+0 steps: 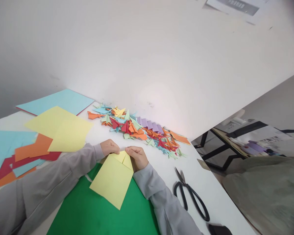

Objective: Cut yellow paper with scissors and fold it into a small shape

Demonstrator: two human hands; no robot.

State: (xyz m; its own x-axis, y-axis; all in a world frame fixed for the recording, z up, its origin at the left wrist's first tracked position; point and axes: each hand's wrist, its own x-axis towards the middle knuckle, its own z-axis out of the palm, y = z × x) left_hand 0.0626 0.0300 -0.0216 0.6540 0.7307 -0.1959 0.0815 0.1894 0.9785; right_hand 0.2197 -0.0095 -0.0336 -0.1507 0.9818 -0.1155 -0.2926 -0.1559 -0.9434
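The thumb and fingertips of the left hand (109, 147) and of the right hand (138, 157) were pinched on the far end of a partly folded yellow sheet (112, 182), one hand at each side of that end, so neither was clearly nearer. Any paper hidden under the fingers could not be made out. From this grip the sheet lay to the near side, its long axis running nearward and slightly left, with small folded flaps just by the fingers. Beneath it was a green sheet (107, 218). Beyond the hands, on the far side, lay a heap of small folded paper shapes (132, 127). Black-handled scissors (185, 184) rested right of the right forearm on the white table (210, 189). To the left were a flat yellow sheet (61, 125), loose orange paper (34, 149) and, farther off, a light blue sheet (61, 99).
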